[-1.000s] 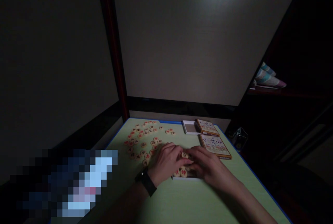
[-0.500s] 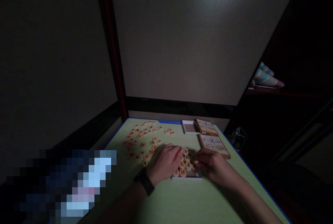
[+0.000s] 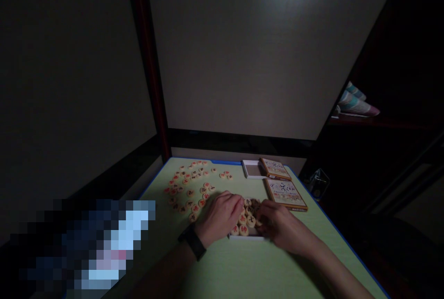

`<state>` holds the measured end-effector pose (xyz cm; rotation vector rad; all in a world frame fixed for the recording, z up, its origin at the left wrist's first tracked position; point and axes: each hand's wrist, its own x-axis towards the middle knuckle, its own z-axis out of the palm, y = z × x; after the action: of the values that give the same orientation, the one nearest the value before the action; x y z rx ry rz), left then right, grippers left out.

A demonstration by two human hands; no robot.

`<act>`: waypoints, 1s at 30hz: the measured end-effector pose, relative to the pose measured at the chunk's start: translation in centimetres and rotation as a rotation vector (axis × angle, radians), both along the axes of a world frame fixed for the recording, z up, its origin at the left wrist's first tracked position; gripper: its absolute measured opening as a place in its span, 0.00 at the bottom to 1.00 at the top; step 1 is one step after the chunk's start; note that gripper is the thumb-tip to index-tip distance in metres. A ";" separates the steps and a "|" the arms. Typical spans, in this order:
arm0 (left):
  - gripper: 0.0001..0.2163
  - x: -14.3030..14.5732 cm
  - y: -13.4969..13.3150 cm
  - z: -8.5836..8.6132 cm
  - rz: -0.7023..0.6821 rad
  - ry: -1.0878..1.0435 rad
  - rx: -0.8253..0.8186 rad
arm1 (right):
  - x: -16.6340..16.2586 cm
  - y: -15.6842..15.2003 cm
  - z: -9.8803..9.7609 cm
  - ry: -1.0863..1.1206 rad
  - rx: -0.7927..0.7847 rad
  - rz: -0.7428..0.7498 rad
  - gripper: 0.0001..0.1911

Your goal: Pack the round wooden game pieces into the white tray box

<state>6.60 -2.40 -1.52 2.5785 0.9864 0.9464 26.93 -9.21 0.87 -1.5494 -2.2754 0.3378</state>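
Note:
A small white box (image 3: 247, 237) holding several round wooden chess discs (image 3: 244, 220) sits on the green table (image 3: 243, 271) between my hands. My left hand (image 3: 221, 217), a black watch on its wrist, rests curled against the box's left side, fingertips touching the discs. My right hand (image 3: 277, 224) lies over the box's right part with fingers bent down onto the discs; whether it grips one is hidden. Many more loose discs (image 3: 190, 183) are scattered to the left and behind.
An open white box tray (image 3: 252, 169) and two orange printed box lids (image 3: 283, 192) lie at the back right of the table. A glass (image 3: 317, 182) stands off the right edge. A dark red post (image 3: 152, 81) rises behind. The room is dim.
One second ago both hands held a disc together above the box. They drew apart, uncovering the discs in the box, and my right hand has since slid back left onto them.

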 end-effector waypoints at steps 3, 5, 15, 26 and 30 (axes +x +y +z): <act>0.14 0.0 -0.1 0.2 -0.006 0.006 -0.007 | 0.0 0.0 -0.1 -0.004 -0.020 -0.002 0.11; 0.14 0.0 -0.1 0.3 -0.006 0.008 -0.010 | -0.1 0.0 -0.3 -0.012 -0.019 -0.002 0.11; 0.14 0.0 0.0 0.3 0.002 -0.017 0.014 | -0.3 0.4 -0.6 0.008 0.008 0.008 0.11; 0.09 -4.6 5.2 1.6 0.483 0.040 0.051 | 0.1 0.0 0.1 0.049 0.084 -0.004 0.04; 0.14 -7.0 6.9 1.7 0.715 0.265 -0.022 | 0.5 0.4 -0.9 0.101 0.303 -0.070 0.08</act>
<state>-0.41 4.51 0.15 2.3856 2.0548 0.7133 27.47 -8.77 -0.01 -1.4174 -2.0765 0.0467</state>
